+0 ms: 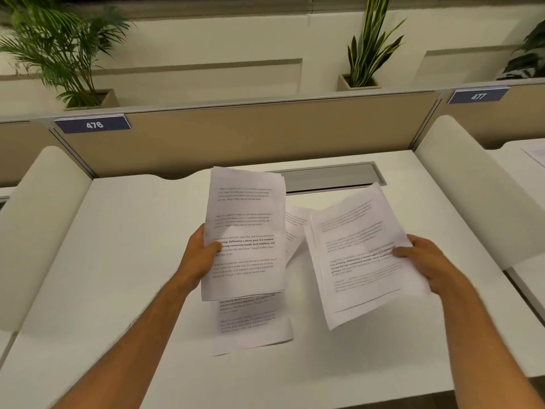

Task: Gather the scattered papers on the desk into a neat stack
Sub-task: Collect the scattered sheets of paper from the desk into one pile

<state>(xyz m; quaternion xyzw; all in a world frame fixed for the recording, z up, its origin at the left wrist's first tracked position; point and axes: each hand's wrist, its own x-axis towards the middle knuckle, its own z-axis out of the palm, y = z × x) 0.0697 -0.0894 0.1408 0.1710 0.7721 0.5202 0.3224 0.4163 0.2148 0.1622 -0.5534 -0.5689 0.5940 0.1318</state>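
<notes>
My left hand (200,255) grips the left edge of a printed sheet (244,231) and holds it upright above the white desk (132,261). My right hand (427,261) holds a small sheaf of printed papers (359,255) by its right edge, tilted and blurred. Below the left sheet another printed paper (250,323) lies flat on the desk. Between the two held bundles a further sheet (295,225) shows partly, mostly hidden behind them.
A grey cable hatch (330,177) is set into the desk's back. Beige partitions with labels 476 (94,124) and 477 (477,96) stand behind. White curved dividers (460,184) flank the desk. Another paper (535,153) lies on the neighbouring desk at right. Potted plants (365,45) stand beyond.
</notes>
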